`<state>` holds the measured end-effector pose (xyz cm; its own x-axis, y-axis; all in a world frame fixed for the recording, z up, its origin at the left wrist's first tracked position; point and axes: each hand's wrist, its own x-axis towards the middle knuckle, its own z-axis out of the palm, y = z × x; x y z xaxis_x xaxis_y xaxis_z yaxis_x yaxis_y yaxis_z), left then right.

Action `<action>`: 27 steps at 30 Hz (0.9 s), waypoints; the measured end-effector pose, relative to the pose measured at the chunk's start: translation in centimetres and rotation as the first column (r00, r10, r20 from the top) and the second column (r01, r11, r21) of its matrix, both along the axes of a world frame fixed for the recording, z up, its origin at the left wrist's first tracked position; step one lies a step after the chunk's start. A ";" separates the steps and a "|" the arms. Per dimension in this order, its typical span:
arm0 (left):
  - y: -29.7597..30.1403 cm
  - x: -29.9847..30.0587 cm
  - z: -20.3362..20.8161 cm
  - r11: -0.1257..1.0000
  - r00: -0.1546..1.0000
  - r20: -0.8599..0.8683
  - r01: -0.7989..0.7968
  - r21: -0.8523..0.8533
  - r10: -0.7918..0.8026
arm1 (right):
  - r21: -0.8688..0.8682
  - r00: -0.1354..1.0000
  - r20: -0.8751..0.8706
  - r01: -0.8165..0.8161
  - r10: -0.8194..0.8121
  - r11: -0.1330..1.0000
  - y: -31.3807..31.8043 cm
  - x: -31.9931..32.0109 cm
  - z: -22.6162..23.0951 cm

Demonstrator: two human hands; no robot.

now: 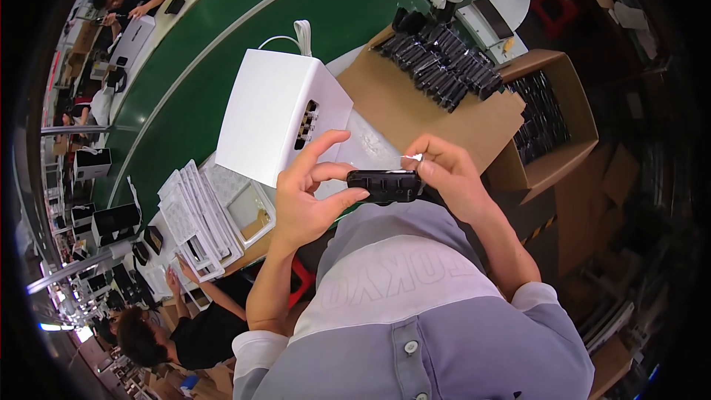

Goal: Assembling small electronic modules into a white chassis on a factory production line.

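In front of my body, a small black glossy plastic part (384, 188) with rounded ends and a row of recesses is gripped between the thumb and fingers of my left hand (307, 204); its index finger is raised clear. At the part's right end, my right hand (453, 178) pinches a small crumpled white scrap (412, 158), perhaps film, between thumb and index finger. Just beyond my left hand stands a white box-shaped housing (270, 107), tilted in view. Its side has a dark opening (306, 124) with metallic parts in it, and a bundled white cord (302, 37) lies behind it.
Several wrapped black parts (444, 59) are heaped on a cardboard sheet (378, 89) at the far right. An open carton (578, 115) holds more. White frames (196, 222) are stacked at left, beside a green conveyor belt (200, 52). Co-workers (204, 333) sit along the line.
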<state>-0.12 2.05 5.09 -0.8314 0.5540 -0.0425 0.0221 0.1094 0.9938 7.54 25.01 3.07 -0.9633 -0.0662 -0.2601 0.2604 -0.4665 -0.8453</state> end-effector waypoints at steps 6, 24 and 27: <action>-0.4 -0.4 -0.6 0.994 0.988 0.148 0.026 0.104 -0.042 | 0.153 0.980 -0.195 0.074 -0.043 0.985 -0.5 0.9 -1.6; 1.7 -0.2 2.8 0.971 0.542 -0.840 -0.219 -0.097 0.039 | 0.135 0.984 -0.140 0.128 -0.109 0.983 -0.9 0.4 -1.2; 1.6 -0.9 2.6 0.957 0.616 -0.768 -0.078 -0.281 -0.175 | 0.100 0.977 -0.188 0.121 -0.101 0.988 -0.9 0.2 -1.5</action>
<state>-1.01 3.62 7.64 -0.5888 0.6659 0.4582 0.7838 0.3320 0.5248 7.71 24.10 1.62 -0.9948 0.0628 -0.0796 0.0494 -0.3847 -0.9217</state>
